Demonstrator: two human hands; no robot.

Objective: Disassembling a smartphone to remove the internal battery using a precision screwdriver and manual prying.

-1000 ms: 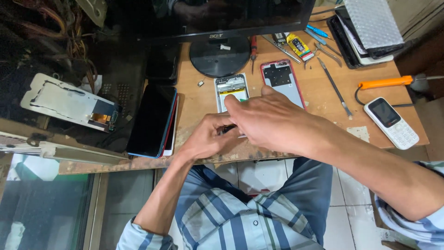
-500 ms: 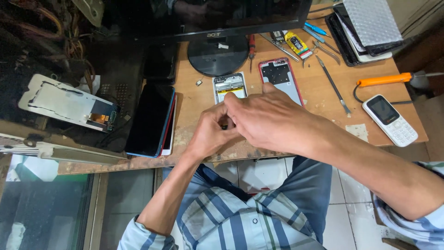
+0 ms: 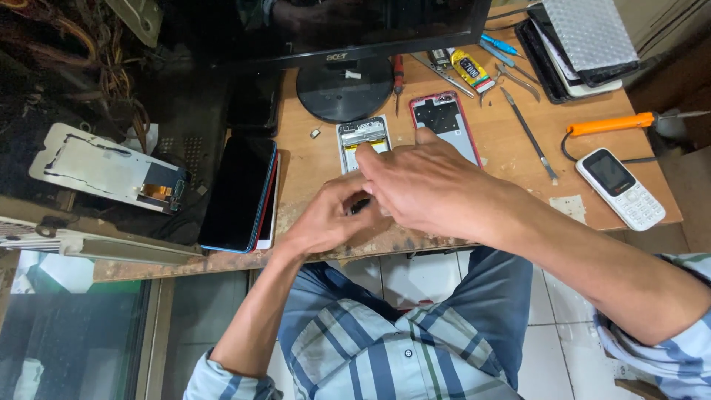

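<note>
Head view: at a wooden workbench [image 3: 518, 159], both hands meet over an opened smartphone [image 3: 363, 141] whose long axis runs away from the person. The left hand [image 3: 329, 218] pinches a small dark tool [image 3: 361, 206] at the phone's near end; the right hand [image 3: 429, 185], fingers curled together, covers its lower half. A red-framed back cover [image 3: 444, 122] lies just beside.

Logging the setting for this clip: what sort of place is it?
Probably a phone-repair bench: an opened smartphone with its back off, a red-rimmed phone back cover, and an orange-handled soldering iron on a worn wooden tabletop.
</note>
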